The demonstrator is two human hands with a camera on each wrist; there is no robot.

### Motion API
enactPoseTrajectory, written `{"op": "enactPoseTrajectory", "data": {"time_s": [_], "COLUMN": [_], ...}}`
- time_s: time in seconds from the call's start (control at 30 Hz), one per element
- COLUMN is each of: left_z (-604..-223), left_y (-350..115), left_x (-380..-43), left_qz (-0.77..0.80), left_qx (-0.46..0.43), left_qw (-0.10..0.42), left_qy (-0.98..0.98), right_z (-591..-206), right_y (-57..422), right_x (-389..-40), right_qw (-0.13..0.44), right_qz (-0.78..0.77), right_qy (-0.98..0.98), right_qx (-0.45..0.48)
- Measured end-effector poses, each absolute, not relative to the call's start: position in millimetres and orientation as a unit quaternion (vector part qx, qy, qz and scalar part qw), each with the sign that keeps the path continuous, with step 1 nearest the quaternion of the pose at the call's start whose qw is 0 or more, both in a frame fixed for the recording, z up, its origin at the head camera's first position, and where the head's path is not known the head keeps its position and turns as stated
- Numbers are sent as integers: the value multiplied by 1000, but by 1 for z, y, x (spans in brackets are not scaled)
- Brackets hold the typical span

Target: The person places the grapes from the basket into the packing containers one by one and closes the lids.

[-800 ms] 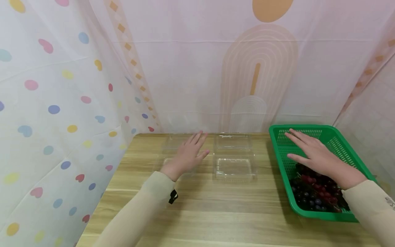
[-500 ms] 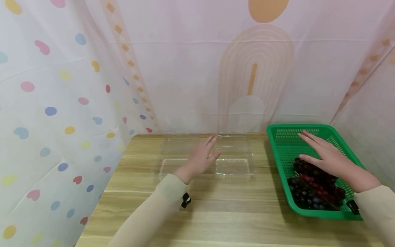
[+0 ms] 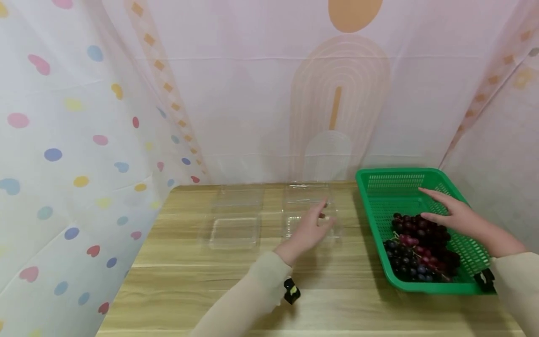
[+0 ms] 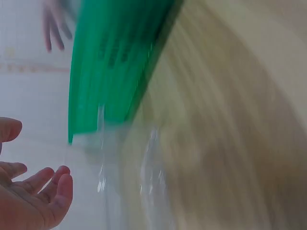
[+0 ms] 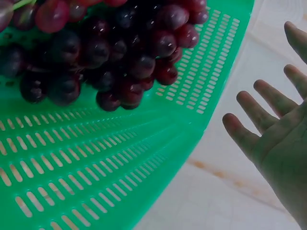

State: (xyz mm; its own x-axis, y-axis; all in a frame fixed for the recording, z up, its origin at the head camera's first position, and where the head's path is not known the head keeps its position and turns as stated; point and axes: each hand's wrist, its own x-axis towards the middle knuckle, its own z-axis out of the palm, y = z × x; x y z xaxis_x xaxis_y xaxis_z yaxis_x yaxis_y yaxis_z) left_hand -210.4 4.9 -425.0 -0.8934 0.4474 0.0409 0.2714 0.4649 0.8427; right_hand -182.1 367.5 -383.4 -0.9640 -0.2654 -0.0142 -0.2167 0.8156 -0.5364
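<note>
My left hand (image 3: 309, 231) hovers above the right one of two clear plastic clamshell boxes (image 3: 307, 193), holding nothing, with its fingers loosely bent in the left wrist view. The other clear clamshell box (image 3: 233, 231) lies open to its left. Over the right part of a green plastic basket (image 3: 438, 286) is my right hand (image 3: 463, 220), its fingers spread and nothing in them, as the right wrist view shows too. Bunches of dark and red grapes (image 5: 134, 52) lie in the basket's near half, below and left of that hand.
All of this stands on a wood-grain table (image 3: 181, 262). A pale patterned curtain (image 3: 252, 107) hangs along the table's back edge, and a dotted one (image 3: 84, 196) on the left. The basket's raised rim borders the grapes.
My left hand has moved right, from over the left box to over the right one. My right hand has shifted slightly right over the basket, uncovering more grapes. The view has turned slightly right.
</note>
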Motion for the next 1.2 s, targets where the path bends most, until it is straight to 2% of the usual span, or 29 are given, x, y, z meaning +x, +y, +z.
{"op": "enactPoseTrajectory", "data": {"time_s": [0.33, 0.87, 1.2], "left_z": [-444, -450, -449], "left_y": [62, 100, 106], "left_x": [-188, -160, -155], "left_qz": [570, 690, 722], "left_qx": [161, 61, 28], "left_qw": [161, 202, 213], "left_qy": [790, 692, 657], "right_z": [-386, -404, -411], "right_y": [375, 384, 381], "right_x": [-191, -211, -209], "right_qw": [125, 290, 312], "right_qz": [-251, -323, -330], "right_qy": [953, 893, 883], "right_qx": [-117, -115, -121]}}
